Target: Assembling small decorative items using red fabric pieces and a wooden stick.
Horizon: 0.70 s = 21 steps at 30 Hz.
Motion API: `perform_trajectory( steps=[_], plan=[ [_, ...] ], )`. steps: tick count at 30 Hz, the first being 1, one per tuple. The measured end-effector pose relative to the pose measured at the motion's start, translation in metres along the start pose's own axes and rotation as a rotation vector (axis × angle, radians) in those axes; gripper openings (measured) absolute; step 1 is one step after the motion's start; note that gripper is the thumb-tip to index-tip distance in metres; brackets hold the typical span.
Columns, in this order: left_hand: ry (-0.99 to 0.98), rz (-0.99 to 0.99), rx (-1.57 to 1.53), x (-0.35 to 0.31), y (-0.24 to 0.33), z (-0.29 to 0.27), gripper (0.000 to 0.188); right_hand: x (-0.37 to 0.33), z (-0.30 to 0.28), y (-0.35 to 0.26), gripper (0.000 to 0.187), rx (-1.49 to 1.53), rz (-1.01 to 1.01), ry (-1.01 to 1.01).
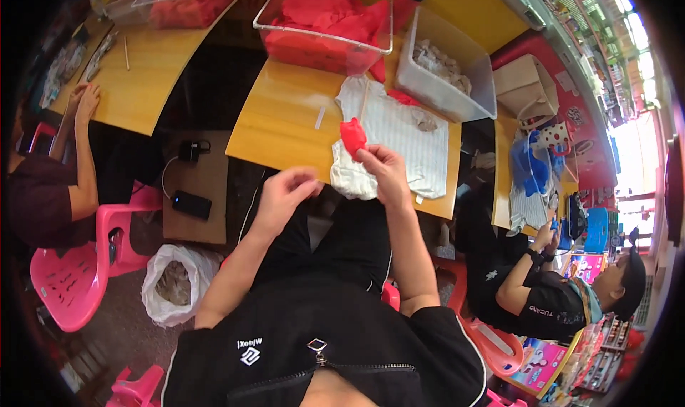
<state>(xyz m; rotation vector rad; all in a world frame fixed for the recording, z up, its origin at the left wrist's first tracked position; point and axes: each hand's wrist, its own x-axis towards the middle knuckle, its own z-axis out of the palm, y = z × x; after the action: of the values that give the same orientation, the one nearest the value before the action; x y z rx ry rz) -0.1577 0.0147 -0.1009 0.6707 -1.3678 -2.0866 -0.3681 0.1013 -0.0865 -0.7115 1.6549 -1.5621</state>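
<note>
My right hand pinches a small red cloth piece between thumb and fingers. It is over the near left part of a white striped cloth spread on the wooden table. My left hand is beside the table's near edge, its fingers loosely curled with a gap to the thumb; I see nothing in it. Bunched white fabric lies under the red piece. On the striped cloth are a small greyish clump and another red scrap.
A clear bin of red fabric and a bin with pale pieces stand at the back. A white bag is on the floor at left. Co-workers sit on both sides, near pink chairs. A power bank lies on a low box.
</note>
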Motion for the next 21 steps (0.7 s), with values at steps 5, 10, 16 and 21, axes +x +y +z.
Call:
perform_trajectory(
  steps=[5,10,16,21],
  plan=[
    [0.109,0.000,-0.306,0.027,0.003,0.033,0.024,-0.046,0.031,0.010,0.014,0.289,0.157,-0.095],
    [0.163,-0.001,-0.327,0.016,-0.007,0.022,0.018,-0.058,0.041,0.025,0.014,0.240,0.046,-0.022],
    [0.142,-0.044,0.116,0.002,0.000,0.008,0.014,-0.053,0.052,-0.004,0.015,-0.403,-0.357,0.088],
    [0.098,0.085,0.206,-0.003,0.000,0.012,0.016,-0.055,0.056,0.003,0.013,-0.321,-0.235,0.040]
  ],
)
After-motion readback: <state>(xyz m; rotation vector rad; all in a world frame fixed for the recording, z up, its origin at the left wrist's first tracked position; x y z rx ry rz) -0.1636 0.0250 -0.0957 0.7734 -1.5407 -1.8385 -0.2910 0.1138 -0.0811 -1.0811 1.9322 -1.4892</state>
